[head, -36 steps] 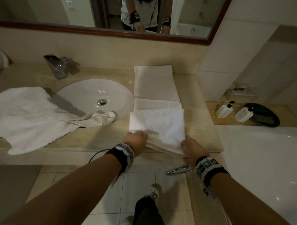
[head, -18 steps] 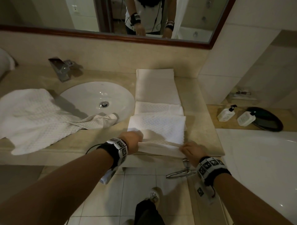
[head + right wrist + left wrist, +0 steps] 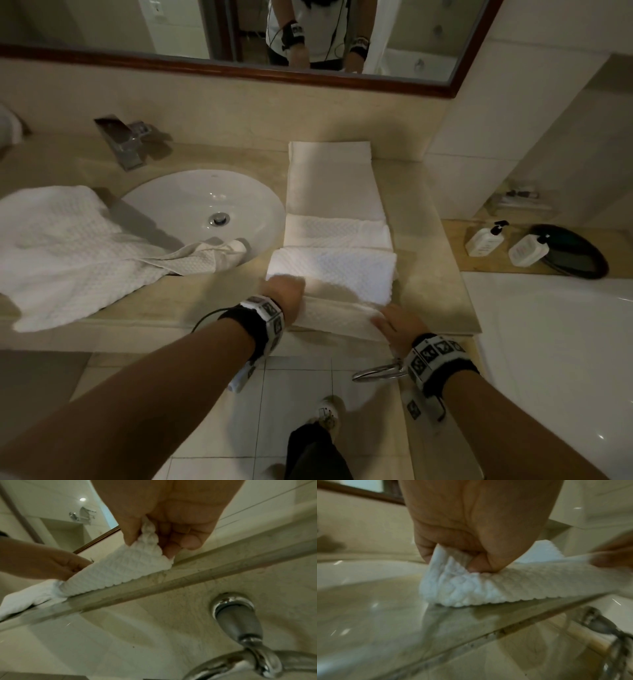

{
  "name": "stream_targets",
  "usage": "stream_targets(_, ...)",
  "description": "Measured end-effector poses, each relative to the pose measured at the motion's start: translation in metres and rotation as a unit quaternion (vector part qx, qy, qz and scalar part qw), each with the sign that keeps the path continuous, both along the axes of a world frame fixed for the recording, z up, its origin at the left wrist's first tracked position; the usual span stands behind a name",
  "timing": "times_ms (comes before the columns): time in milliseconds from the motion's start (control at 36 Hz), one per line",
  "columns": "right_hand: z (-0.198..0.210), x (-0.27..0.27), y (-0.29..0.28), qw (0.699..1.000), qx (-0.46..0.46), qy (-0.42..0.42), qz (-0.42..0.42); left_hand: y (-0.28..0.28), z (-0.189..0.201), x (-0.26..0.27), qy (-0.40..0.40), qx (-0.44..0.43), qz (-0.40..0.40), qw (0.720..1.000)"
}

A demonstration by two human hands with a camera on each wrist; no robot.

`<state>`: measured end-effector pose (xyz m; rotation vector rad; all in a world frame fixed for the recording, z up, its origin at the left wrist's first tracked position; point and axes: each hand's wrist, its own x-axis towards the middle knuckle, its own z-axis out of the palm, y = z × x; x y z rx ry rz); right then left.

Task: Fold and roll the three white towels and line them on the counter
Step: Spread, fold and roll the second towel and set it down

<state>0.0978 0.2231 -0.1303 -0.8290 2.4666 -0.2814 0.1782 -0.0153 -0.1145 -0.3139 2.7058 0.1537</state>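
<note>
We stand at a bathroom counter (image 3: 424, 274), our left hand (image 3: 286, 291) and right hand (image 3: 399, 325) each pinching a near corner of a long, narrow folded white towel (image 3: 334, 192) that lies beside the sink (image 3: 191, 202) and reaches back to the wall. Its near end is doubled over at the counter's front edge, so rolling seems only just begun. A second towel (image 3: 65, 246) lies crumpled left of the sink, one corner drooping into the bowl; we see no third towel and no finished rolls.
</note>
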Motion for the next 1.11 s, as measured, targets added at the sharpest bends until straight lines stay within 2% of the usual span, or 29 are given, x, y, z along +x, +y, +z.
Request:
stream_targets(111, 0.001, -0.008, -0.009, 0.999, 0.034, -0.001, -0.003, 0.028, 0.010, 0.007, 0.108, -0.001, -0.091, 0.990)
stream_targets(167, 0.002, -0.011, -0.011, 0.999, 0.040, -0.010, -0.020, 0.039, 0.006, 0.010, 0.098, 0.016, -0.112, 0.989)
stream_targets(306, 0.003, -0.017, -0.009, 0.998, 0.032, -0.035, -0.031, 0.038, -0.008, 0.021, 0.042, -0.023, -0.110, 0.993)
stream_targets(389, 0.004, -0.020, -0.009, 0.997, -0.029, 0.044, -0.057, 0.037, -0.010, 0.018, 0.053, -0.015, -0.113, 0.992)
stream_targets(444, 0.006, -0.019, -0.011, 0.992, -0.052, 0.114, -0.024, 0.037, -0.010, 0.014, 0.057, 0.012, -0.099, 0.993)
stream_targets(500, 0.012, -0.013, -0.018, 0.989, -0.062, 0.132, 0.039, 0.036, -0.008, 0.009, 0.056, 0.040, -0.083, 0.994)
stream_targets(611, 0.016, 0.011, -0.027, 0.977, 0.072, 0.159, 0.123, 0.034, -0.003, -0.001, 0.026, 0.068, -0.047, 0.996)
stream_targets(694, 0.015, 0.023, -0.023, 0.970, 0.121, 0.178, 0.109, 0.032, 0.000, -0.004, -0.010, 0.079, -0.043, 0.996)
stream_targets(833, 0.017, 0.017, -0.030, 0.984, 0.133, 0.116, 0.033, 0.032, 0.005, -0.007, -0.007, 0.129, 0.005, 0.992)
stream_targets(944, 0.019, 0.007, -0.040, 0.986, 0.151, 0.065, -0.013, 0.034, 0.004, -0.004, 0.020, 0.084, 0.011, 0.996)
stream_targets(1028, 0.018, 0.000, -0.043, 0.984, 0.175, 0.040, -0.005, 0.036, 0.001, 0.005, 0.065, 0.042, -0.026, 0.997)
stream_targets(1111, 0.016, -0.006, -0.046, 0.980, 0.200, 0.009, 0.001, 0.043, -0.003, 0.018, 0.131, -0.011, -0.117, 0.984)
